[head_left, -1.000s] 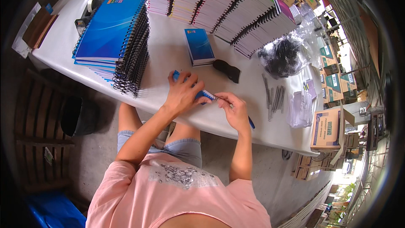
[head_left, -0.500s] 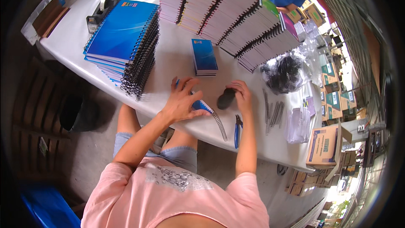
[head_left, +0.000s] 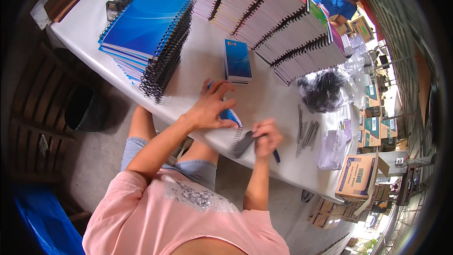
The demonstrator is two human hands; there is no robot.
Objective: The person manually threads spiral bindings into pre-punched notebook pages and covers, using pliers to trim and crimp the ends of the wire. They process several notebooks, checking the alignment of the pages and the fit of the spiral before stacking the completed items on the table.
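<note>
Pinning 1 blue notebook [head_left: 230,116] near the table [head_left: 295,172] edge, left hand [head_left: 211,108] clasped it, likely for steadiness; right hand [head_left: 267,138] gripped a dark pad [head_left: 244,145] by the protruding coil [head_left: 236,136], contact unclear.

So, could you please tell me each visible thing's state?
Small blue notebook, in left hand
Spring coil, projecting from notebook
Dark pad, in right hand
Large spiral notebooks, closed, stacked
Small blue books, closed, stacked
Loose coils, lying flat
Tape dispenser, loaded
Cardboard box, open
</note>
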